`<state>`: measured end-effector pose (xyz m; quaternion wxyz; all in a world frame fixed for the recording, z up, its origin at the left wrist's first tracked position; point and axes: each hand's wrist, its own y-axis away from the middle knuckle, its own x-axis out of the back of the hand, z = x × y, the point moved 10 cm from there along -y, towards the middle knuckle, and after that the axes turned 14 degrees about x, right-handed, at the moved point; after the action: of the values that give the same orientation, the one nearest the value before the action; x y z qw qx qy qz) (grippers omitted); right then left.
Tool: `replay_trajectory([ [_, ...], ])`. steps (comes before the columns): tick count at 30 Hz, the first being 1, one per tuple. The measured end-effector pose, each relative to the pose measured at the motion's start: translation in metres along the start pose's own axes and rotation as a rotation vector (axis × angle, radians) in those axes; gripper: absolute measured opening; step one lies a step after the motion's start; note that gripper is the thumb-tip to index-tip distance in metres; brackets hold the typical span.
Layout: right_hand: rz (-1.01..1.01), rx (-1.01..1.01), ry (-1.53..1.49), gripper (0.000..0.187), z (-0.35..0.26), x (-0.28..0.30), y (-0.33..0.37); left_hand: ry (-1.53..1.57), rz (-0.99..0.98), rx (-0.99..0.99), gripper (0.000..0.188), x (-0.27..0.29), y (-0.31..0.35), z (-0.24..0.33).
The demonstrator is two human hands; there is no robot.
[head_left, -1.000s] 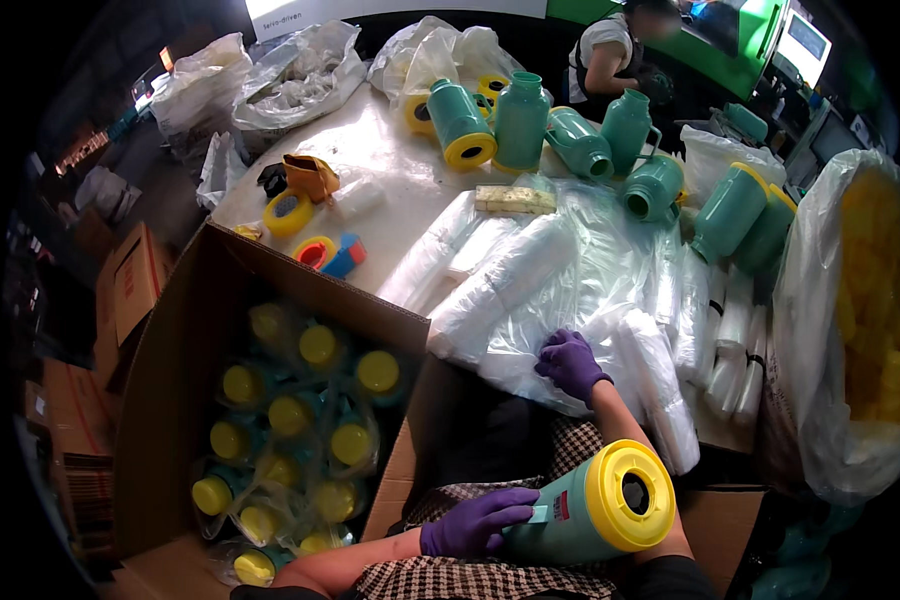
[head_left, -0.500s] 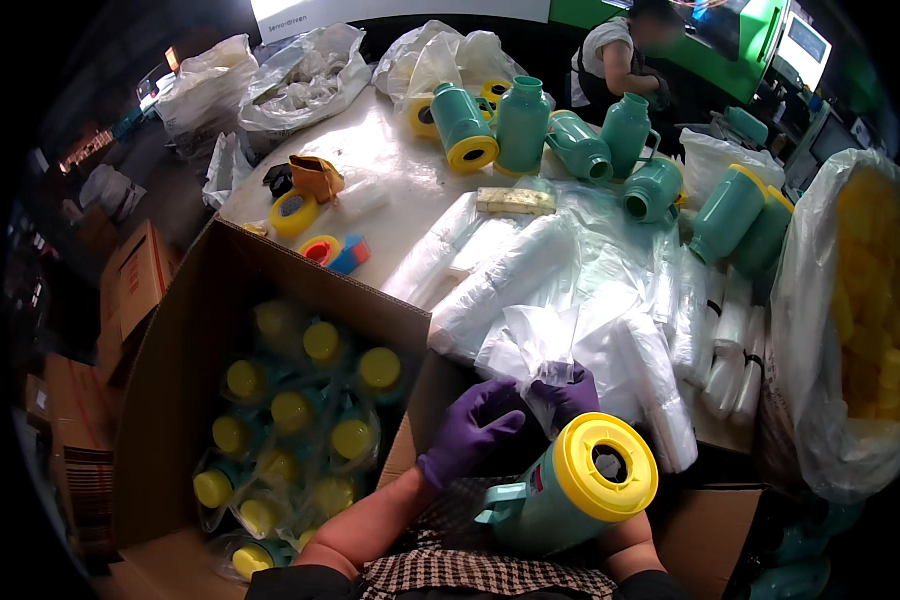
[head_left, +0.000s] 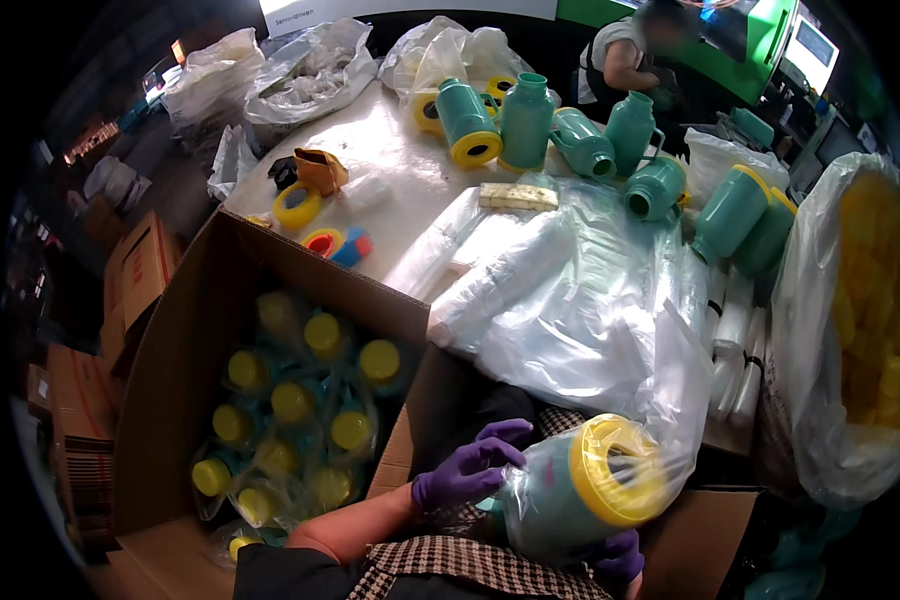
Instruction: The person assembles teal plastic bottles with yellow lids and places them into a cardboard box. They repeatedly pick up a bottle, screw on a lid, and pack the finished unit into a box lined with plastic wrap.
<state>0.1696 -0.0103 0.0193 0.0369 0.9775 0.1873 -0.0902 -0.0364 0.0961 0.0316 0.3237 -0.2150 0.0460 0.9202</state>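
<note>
A teal thermos flask (head_left: pixel 550 490) with a yellow ring (head_left: pixel 598 470) round its end lies tilted in front of my body. A clear plastic bag (head_left: pixel 678 385) covers it, and the loose end trails past the yellow ring towards the table. My left hand (head_left: pixel 470 468), in a purple glove, is at the flask's left end, thumb and a finger on the bag's edge, other fingers partly stretched. My right hand (head_left: pixel 615 555), also gloved, holds the flask from below; most of its fingers are hidden behind it.
At left stands an open carton (head_left: pixel 160 400) of bagged, yellow-capped flasks. Clear plastic bags (head_left: pixel 560 330) cover the near table. Several teal flasks (head_left: pixel 525 125) stand or lie at the back. A sack of yellow parts (head_left: pixel 875 300) is at right. Tape rolls (head_left: pixel 296 205) lie beyond the carton. Another person (head_left: pixel 615 60) sits behind.
The clear bag has come over the flask, which was bare before. My right hand has moved from the bag pile back to under the flask. My left hand has lowered to the flask's end.
</note>
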Motion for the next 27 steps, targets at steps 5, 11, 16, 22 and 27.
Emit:
replay_trajectory([
  [5, -0.090, 0.136, 0.570, 0.026, -0.043, -0.028, 0.011, -0.045, -0.087, 0.243, 0.064, -0.039, 0.043, -0.049],
  [11, -0.340, 0.641, 1.150, 0.026, -0.108, -0.102, -0.010, -0.412, -0.057, -0.523, 0.041, -0.095, 0.038, -0.022],
  [16, -0.513, 1.116, 0.734, 0.024, -0.140, -0.153, -0.011, -0.475, 0.388, -0.468, 0.034, -0.046, 0.080, 0.052],
  [22, -0.357, 0.202, -0.439, 0.031, 0.030, -0.191, -0.142, -1.819, 1.303, 0.021, 0.031, -0.074, 0.294, 0.259],
  [27, -0.179, -0.302, -1.011, 0.044, 0.315, -0.118, -0.304, -2.524, 1.061, 1.139, 0.019, 0.007, 0.367, 0.233],
])
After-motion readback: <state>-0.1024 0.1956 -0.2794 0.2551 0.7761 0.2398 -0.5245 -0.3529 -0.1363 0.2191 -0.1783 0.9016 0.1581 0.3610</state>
